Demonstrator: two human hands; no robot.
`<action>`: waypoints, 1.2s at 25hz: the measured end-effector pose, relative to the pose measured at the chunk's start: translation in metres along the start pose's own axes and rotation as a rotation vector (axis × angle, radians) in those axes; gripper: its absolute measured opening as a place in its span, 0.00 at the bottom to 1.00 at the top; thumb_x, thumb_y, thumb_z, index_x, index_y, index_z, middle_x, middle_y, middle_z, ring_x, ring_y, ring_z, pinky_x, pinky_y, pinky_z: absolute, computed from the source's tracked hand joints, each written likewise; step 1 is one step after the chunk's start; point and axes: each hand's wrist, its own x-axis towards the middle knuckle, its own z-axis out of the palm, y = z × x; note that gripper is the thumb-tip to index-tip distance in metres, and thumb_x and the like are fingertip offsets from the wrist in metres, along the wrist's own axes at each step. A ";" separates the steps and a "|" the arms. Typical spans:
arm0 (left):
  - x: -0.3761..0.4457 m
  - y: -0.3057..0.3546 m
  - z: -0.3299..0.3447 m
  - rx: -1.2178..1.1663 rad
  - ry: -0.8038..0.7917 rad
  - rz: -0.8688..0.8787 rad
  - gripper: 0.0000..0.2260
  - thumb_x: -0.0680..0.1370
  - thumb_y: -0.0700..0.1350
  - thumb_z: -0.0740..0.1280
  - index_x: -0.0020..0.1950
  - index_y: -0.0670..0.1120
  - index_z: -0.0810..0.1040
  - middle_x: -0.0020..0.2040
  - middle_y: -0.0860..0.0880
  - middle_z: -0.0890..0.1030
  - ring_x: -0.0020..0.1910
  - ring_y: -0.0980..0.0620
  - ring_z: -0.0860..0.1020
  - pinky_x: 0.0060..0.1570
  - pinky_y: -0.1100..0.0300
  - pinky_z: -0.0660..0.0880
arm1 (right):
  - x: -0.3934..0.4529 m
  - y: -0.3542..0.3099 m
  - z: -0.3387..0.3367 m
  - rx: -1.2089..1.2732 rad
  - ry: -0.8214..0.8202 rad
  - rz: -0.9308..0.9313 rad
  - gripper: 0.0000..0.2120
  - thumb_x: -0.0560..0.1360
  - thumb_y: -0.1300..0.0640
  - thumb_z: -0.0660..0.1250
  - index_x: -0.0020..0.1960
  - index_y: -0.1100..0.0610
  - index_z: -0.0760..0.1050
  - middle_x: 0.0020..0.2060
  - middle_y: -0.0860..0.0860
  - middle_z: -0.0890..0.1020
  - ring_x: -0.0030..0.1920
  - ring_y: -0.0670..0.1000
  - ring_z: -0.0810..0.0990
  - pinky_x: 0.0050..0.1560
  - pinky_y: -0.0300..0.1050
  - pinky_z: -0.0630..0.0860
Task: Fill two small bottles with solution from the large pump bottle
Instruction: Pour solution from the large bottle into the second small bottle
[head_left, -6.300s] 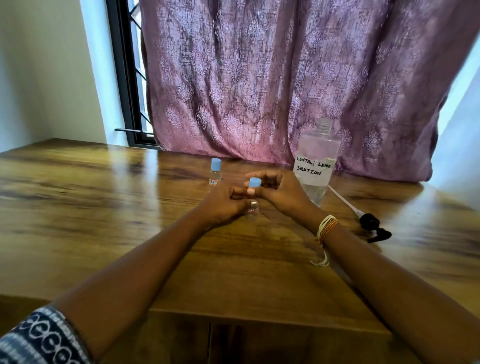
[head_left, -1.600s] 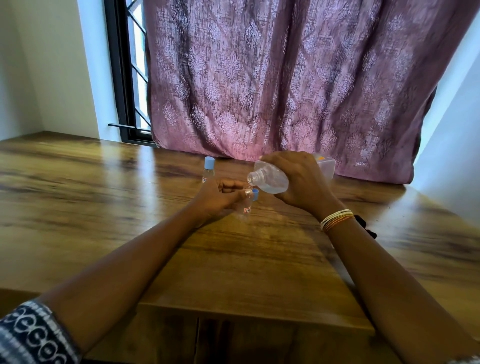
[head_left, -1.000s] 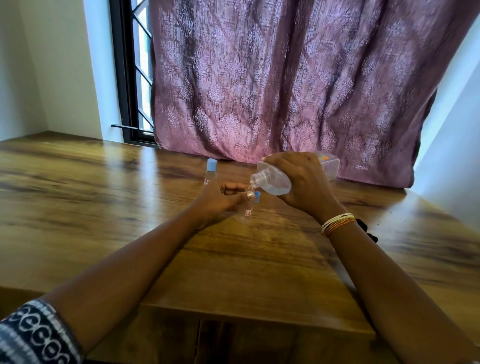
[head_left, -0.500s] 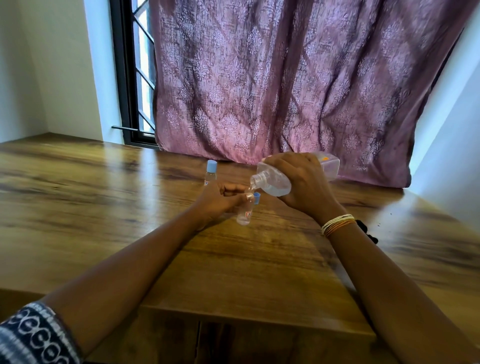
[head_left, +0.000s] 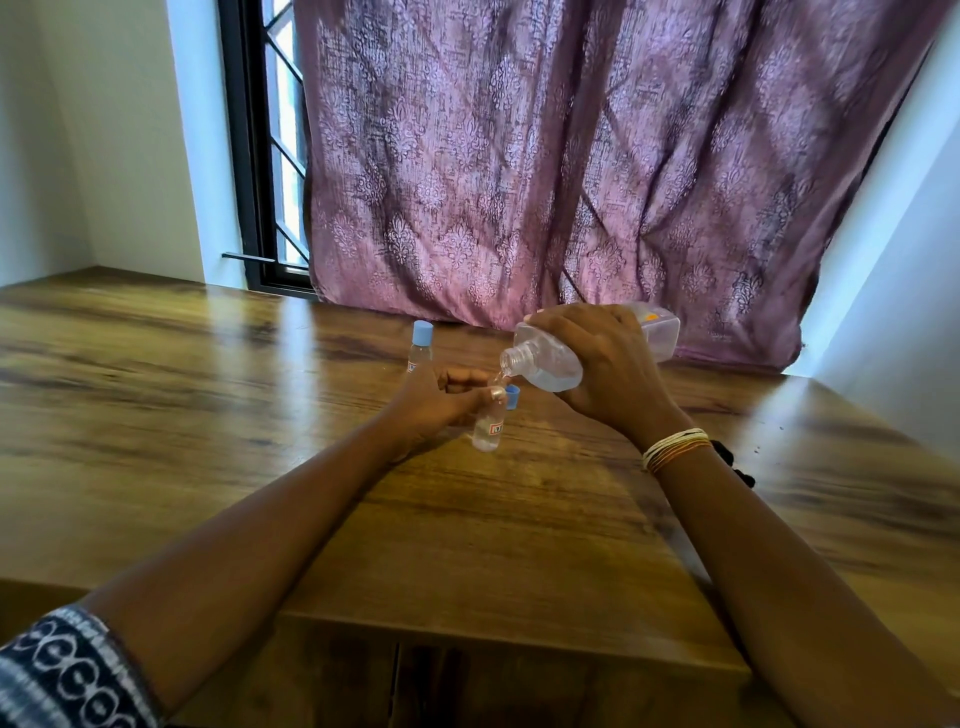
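My right hand (head_left: 608, 371) grips the large clear bottle (head_left: 545, 364), tipped almost flat with its open neck pointing left and down. Its mouth sits right over the top of a small clear bottle (head_left: 488, 428), which my left hand (head_left: 436, 405) holds near its neck, tilted, just above the wooden table (head_left: 208, 415). A little liquid shows in the small bottle's bottom. A blue cap (head_left: 512, 398) sits beside the small bottle's top, by my left fingertips. A second small bottle (head_left: 420, 346) with a blue cap stands upright behind my left hand.
The black pump head (head_left: 730, 460) lies on the table behind my right wrist, mostly hidden. A purple patterned curtain (head_left: 571, 156) hangs at the table's far edge, with a dark window frame (head_left: 249, 156) to its left. The table's front edge runs close under my forearms.
Earlier both hands worked at the small bottle's cap and the large bottle stood upright. Since then my right hand has tipped the large bottle over the small one, which now hangs a little lower and more tilted.
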 end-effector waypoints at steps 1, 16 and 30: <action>0.000 0.000 0.000 0.000 0.001 -0.005 0.06 0.73 0.41 0.71 0.49 0.47 0.82 0.47 0.47 0.86 0.47 0.50 0.84 0.48 0.52 0.80 | 0.000 0.000 0.000 -0.001 0.003 -0.001 0.25 0.70 0.46 0.71 0.65 0.47 0.73 0.60 0.45 0.79 0.60 0.50 0.78 0.57 0.51 0.68; -0.005 0.007 0.002 0.002 -0.004 0.004 0.06 0.74 0.39 0.69 0.50 0.45 0.81 0.45 0.48 0.85 0.41 0.56 0.84 0.39 0.63 0.80 | 0.000 -0.002 -0.002 0.016 0.022 -0.001 0.25 0.70 0.47 0.73 0.65 0.48 0.73 0.60 0.46 0.80 0.60 0.51 0.78 0.57 0.53 0.69; -0.007 0.009 0.002 0.024 -0.008 0.014 0.05 0.74 0.39 0.69 0.47 0.47 0.81 0.43 0.51 0.85 0.41 0.57 0.84 0.39 0.64 0.80 | 0.000 -0.003 -0.002 0.022 0.018 -0.005 0.25 0.70 0.46 0.73 0.65 0.48 0.73 0.60 0.47 0.80 0.60 0.51 0.78 0.58 0.53 0.69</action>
